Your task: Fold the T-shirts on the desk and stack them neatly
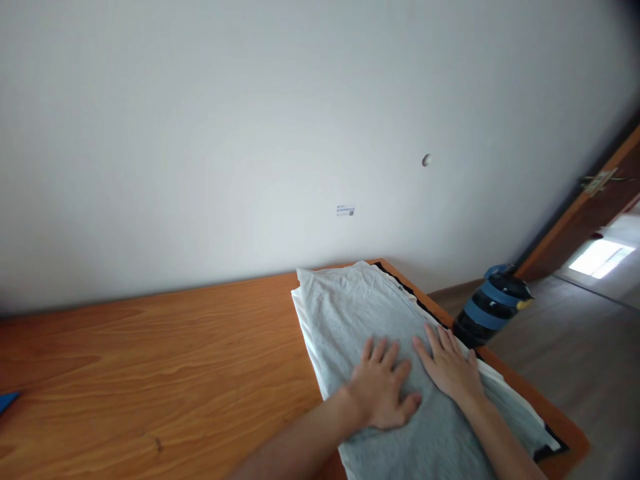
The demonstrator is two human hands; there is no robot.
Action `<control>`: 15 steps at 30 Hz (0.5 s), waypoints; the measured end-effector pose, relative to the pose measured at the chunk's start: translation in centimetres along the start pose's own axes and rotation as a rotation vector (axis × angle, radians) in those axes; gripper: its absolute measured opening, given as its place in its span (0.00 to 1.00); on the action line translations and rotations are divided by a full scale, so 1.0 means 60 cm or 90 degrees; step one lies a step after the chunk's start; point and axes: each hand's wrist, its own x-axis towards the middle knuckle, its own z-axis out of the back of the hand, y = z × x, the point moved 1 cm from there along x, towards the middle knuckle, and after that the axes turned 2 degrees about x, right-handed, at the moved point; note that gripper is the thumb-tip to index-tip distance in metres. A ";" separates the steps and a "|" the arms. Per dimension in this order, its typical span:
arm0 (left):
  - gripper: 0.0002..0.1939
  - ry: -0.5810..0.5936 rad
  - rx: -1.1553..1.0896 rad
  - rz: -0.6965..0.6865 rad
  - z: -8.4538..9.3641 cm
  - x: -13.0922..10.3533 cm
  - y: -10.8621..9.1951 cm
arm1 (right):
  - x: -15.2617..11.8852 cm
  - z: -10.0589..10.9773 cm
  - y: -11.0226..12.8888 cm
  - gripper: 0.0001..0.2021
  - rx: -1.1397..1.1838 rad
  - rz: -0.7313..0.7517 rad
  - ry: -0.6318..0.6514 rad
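A grey cloth point(345, 307) lies spread flat on top of white and black fabric at the right end of a wooden table point(200, 360). My left hand point(383, 387) rests palm down on the middle of the grey cloth, fingers spread. To its right, my right hand point(450, 367) also lies flat on the cloth near its right side, with the fingers apart. Neither hand grips anything. White fabric point(313, 353) shows along the left edge of the grey cloth, and a black edge point(420, 302) shows along the right.
A white wall point(200, 133) runs behind the table. Beyond the right table edge stands a black and blue striped object point(490, 307) on the floor point(560, 340). A brown door point(575, 220) is at the far right. A blue corner point(7, 400) shows at the left.
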 end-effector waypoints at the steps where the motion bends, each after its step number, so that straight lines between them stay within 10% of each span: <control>1: 0.37 0.000 0.003 -0.030 -0.004 -0.017 -0.020 | 0.005 -0.004 0.001 0.36 -0.003 -0.015 0.019; 6: 0.37 -0.059 0.126 -0.155 -0.035 -0.094 -0.056 | 0.029 0.002 0.074 0.33 -0.048 -0.042 0.002; 10: 0.25 -0.143 0.259 -0.213 -0.101 -0.131 -0.047 | 0.062 0.013 0.189 0.33 0.030 0.129 0.040; 15: 0.19 -0.130 0.273 -0.264 -0.132 -0.193 -0.019 | 0.094 -0.006 0.241 0.37 0.079 0.077 0.081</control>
